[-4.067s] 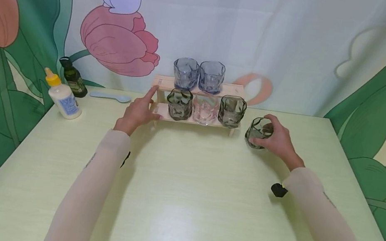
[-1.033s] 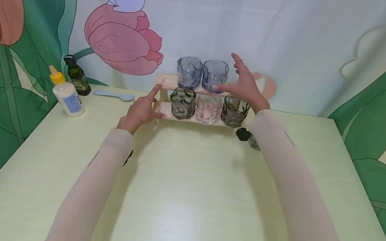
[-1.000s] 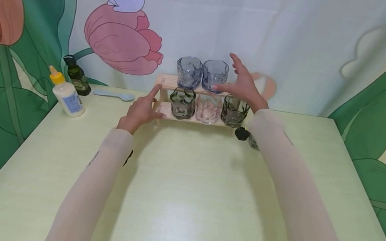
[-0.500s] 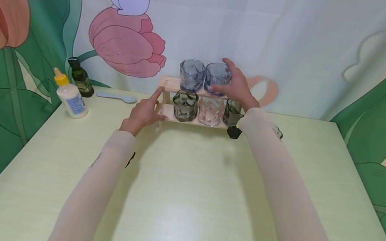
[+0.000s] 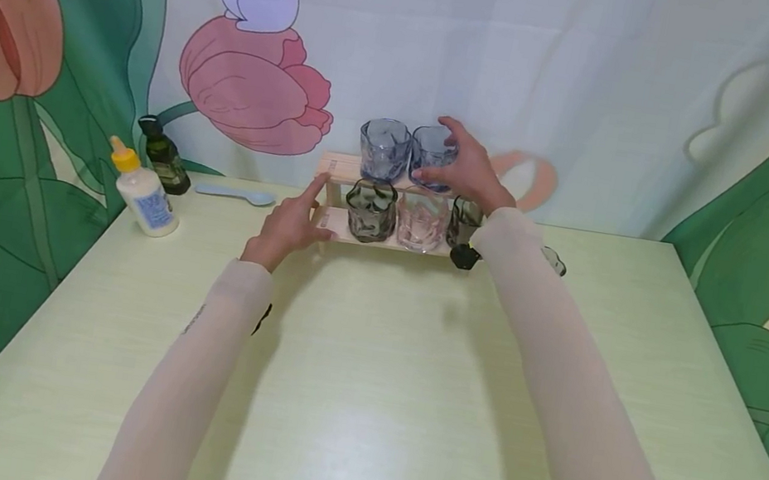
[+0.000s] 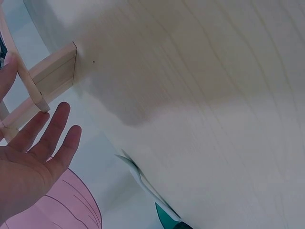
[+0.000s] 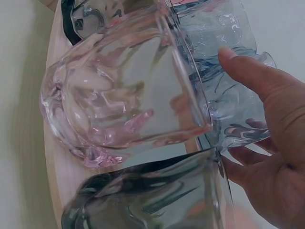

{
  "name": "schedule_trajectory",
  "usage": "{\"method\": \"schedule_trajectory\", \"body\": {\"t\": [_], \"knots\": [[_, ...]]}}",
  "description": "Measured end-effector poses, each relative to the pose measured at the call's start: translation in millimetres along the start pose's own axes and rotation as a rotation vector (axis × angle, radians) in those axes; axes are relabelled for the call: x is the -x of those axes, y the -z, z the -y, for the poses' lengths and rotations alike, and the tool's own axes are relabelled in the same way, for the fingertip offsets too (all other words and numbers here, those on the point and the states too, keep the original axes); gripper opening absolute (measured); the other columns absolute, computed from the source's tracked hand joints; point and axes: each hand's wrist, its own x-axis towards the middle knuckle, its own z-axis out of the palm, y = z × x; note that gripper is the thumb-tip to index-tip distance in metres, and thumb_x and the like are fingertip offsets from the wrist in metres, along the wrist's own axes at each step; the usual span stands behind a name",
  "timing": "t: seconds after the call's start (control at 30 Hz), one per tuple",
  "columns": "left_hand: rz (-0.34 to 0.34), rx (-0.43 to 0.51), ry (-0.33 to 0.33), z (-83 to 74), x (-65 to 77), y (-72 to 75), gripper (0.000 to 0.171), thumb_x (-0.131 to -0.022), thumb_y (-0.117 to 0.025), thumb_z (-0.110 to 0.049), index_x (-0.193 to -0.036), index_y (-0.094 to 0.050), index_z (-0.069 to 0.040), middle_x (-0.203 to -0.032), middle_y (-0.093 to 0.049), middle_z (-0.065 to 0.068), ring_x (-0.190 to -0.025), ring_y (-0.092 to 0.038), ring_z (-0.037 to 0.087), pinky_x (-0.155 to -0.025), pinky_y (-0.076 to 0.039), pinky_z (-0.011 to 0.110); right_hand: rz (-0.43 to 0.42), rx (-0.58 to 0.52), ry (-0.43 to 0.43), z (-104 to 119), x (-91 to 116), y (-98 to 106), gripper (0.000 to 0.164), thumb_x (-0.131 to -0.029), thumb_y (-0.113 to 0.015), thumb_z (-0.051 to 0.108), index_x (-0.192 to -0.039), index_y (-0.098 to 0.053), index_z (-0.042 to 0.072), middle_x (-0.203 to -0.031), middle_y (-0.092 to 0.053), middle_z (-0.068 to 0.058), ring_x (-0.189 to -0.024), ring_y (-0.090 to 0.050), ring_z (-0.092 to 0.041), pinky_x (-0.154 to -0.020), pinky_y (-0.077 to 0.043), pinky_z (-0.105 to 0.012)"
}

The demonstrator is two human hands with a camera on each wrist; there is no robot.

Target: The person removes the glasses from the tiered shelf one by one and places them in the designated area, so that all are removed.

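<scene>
On a two-step wooden rack [image 5: 333,219] stand several wavy-sided glasses. Up on the top step my right hand [image 5: 470,168] grips the right-hand blue glass [image 5: 429,146], thumb in front and fingers behind; the right wrist view shows this blue glass [image 7: 238,102] too. Beside it is a second blue glass [image 5: 383,152]. Along the lower step sit a dark grey-green glass [image 5: 369,217], a pink glass [image 5: 420,225] and another dark glass [image 5: 462,219], partly covered by my wrist. My left hand [image 5: 287,226] touches the rack's left end with fingers extended; the left wrist view shows the fingertips at the wood.
One more glass [image 5: 553,260] is on the table right of the rack, mostly hidden by my right sleeve. At the left stand a white bottle with a yellow cap [image 5: 152,205] and a dark green bottle [image 5: 168,164]. A pale blue spoon [image 5: 236,194] lies nearby.
My right hand has let go of the dark glass on the table at right, moved left and up, and closed around the right blue glass. The left hand has stayed at the rack.
</scene>
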Motion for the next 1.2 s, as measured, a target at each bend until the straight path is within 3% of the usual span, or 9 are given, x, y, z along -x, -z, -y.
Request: {"method": "schedule_trajectory", "body": {"t": [0.9, 1.2], "knots": [[-0.015, -0.002, -0.012, 3.5, 0.7, -3.5, 0.104, -0.086, -0.080, -0.031, -0.160, -0.007, -0.037, -0.144, -0.055, 0.017, -0.108, -0.061, 0.042, -0.092, -0.049, 0.056, 0.011, -0.028, -0.024, -0.9, -2.3, -1.2, 0.097, -0.083, -0.082, 0.034, -0.159, -0.022, 0.029, -0.153, -0.041, -0.012, -0.135, -0.047, -0.036, -0.104, -0.045, -0.051], [-0.019, -0.020, -0.020, 3.3, -0.8, -2.3, 0.104, -0.086, -0.080, -0.031, -0.160, -0.008, -0.036, -0.144, -0.055, 0.017, -0.114, -0.060, 0.043, -0.095, -0.048, 0.057, -0.022, -0.034, -0.037, -5.4, 1.9, 5.7, 0.099, -0.081, -0.084, 0.036, -0.159, -0.023, 0.031, -0.153, -0.042, -0.010, -0.134, -0.048, -0.034, -0.105, -0.045, -0.050]]}}
